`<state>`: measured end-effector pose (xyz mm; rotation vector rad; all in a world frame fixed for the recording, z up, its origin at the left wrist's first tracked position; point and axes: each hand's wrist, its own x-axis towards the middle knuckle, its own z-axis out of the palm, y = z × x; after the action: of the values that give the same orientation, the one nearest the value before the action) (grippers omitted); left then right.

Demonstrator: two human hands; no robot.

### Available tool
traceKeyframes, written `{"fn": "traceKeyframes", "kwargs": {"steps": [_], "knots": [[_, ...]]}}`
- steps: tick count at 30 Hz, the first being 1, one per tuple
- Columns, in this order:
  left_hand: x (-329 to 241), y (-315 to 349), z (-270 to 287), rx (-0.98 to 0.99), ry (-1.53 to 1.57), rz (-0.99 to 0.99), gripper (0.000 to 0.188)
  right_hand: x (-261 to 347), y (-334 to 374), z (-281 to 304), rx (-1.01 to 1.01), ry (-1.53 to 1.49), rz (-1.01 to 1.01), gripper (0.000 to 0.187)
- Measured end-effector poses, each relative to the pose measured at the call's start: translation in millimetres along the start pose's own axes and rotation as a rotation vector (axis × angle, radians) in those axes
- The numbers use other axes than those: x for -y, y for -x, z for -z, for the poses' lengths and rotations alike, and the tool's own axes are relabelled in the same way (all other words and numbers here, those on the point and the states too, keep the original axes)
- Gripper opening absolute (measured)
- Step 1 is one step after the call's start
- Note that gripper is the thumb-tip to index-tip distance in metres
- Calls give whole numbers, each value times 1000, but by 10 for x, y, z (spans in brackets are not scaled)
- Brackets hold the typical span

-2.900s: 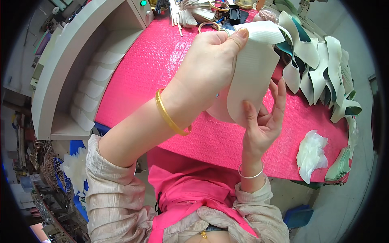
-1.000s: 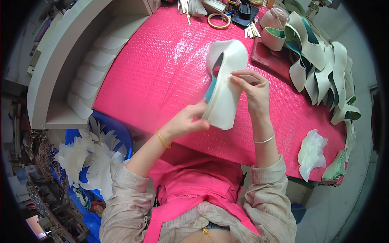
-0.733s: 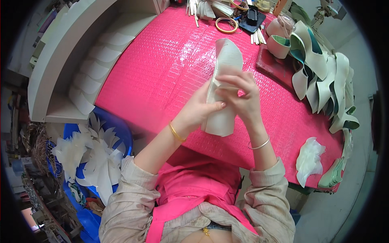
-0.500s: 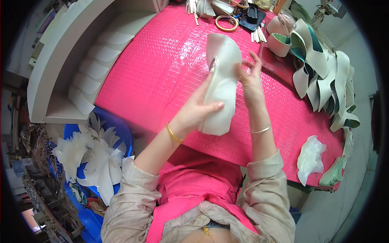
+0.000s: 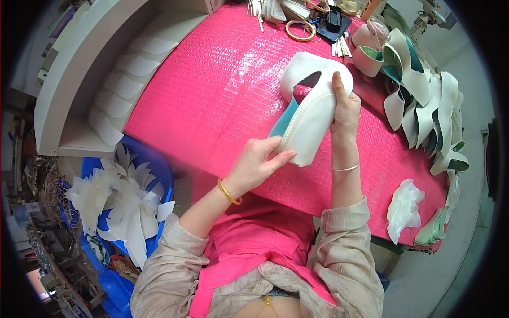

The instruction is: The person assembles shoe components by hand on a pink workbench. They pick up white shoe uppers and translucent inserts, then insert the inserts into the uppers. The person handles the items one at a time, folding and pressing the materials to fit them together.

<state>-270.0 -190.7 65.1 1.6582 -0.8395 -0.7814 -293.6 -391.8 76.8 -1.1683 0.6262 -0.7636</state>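
Between my hands, above the pink table, is a white shoe upper [image 5: 316, 117] with a teal lining and an oval opening. Its stitched edge runs down toward me. My left hand [image 5: 261, 161] pinches the lower left end between thumb and fingers. Up at the rounded right end, my right hand [image 5: 345, 108] grips the upper with the thumb lying on top; its other fingers are partly hidden behind the piece. The upper is tilted, its far end leaning to the right.
White and green shoe uppers [image 5: 424, 100] hang in a row along the right edge. White sheet pieces [image 5: 405, 209] and green pieces [image 5: 432, 228] lie near right. A shelf [image 5: 50, 122] with white pieces stands left, above a blue basket [image 5: 168, 177]. A tape roll [image 5: 300, 31] lies at the back.
The shoe upper has turned and shifted right, so its opening and teal lining now show. My right hand has closed on its far end; my left hand has slid to the lower end.
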Motion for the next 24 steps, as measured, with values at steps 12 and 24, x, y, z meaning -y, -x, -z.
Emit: {"fn": "traceKeyframes", "kwargs": {"steps": [12,24], "knots": [[-351,-584,22,-598,837,-97,40,99,651,125,760,477,236,48],[-434,-498,108,-621,580,-202,40,130,904,-163,513,121,14,24]]}}
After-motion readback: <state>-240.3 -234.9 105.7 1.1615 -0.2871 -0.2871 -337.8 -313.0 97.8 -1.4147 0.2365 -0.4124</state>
